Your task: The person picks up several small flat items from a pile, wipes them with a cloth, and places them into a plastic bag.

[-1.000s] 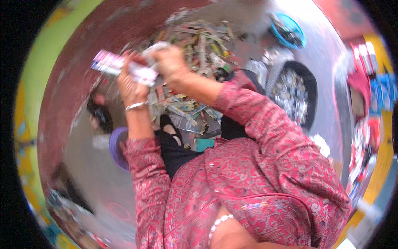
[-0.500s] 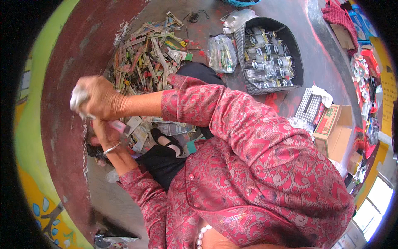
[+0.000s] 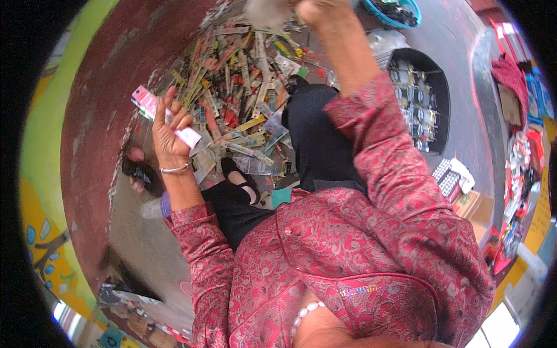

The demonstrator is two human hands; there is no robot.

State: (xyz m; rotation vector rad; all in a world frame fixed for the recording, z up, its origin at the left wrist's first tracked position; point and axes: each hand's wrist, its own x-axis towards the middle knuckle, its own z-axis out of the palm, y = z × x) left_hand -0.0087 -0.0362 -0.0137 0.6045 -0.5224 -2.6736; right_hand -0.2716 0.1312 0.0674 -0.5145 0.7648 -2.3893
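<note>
My left hand [image 3: 172,134], a bangle at its wrist, is raised at the left near the dark red wall. Its fingers are curled round a slim pink-and-white box [image 3: 188,137], whose pink end sticks out past the thumb side. At the top edge my right hand [image 3: 325,10] is partly cut off and a little smeared. It grips a crumpled whitish wad [image 3: 268,13], too blurred to tell whether cloth or plastic. The wad is above the far side of a heap of long narrow packages [image 3: 246,75] on the floor.
A black-rimmed container [image 3: 442,95] holding rows of clear packs stands beyond my knee. Behind it is a blue basket [image 3: 419,14] with dark contents. A cardboard box [image 3: 483,211] sits at the right, and the dark red wall [image 3: 93,116] rises at the left.
My hands have come apart. The right one swung from beside the left hand up to the top middle, carrying the whitish wad. The left one, holding the pink-and-white box, is now more fully visible.
</note>
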